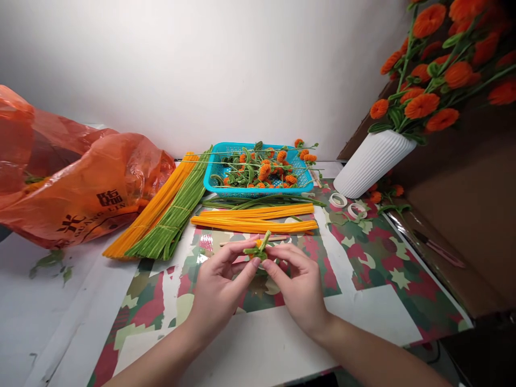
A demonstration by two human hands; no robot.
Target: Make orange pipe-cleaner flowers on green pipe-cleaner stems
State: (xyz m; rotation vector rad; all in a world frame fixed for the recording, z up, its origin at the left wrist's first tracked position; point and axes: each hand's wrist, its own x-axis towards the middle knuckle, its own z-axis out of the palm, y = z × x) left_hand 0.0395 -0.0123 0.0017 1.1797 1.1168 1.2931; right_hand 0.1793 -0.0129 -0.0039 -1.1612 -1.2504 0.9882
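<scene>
Between my two hands is a small pipe-cleaner flower (pixel 259 250) with a green part at its base and some orange showing. My left hand (pixel 226 274) pinches it from the left with thumb and fingertips. From the right, my right hand (pixel 299 279) grips its green part between thumb and index finger. Just beyond my fingers lie orange-yellow pipe cleaners (pixel 258 220) in loose rows, with dark green pipe cleaners (pixel 242 202) behind them. A thin wooden stick (pixel 278 238) shows partly behind the flower.
A blue basket (pixel 258 191) holds several orange flowers on green stems. To its left are green (pixel 173 220) and orange bundles (pixel 145 215) and an orange plastic bag (pixel 92 183). At right stand a white vase (pixel 371 164) of orange flowers and two tape rolls (pixel 337 201).
</scene>
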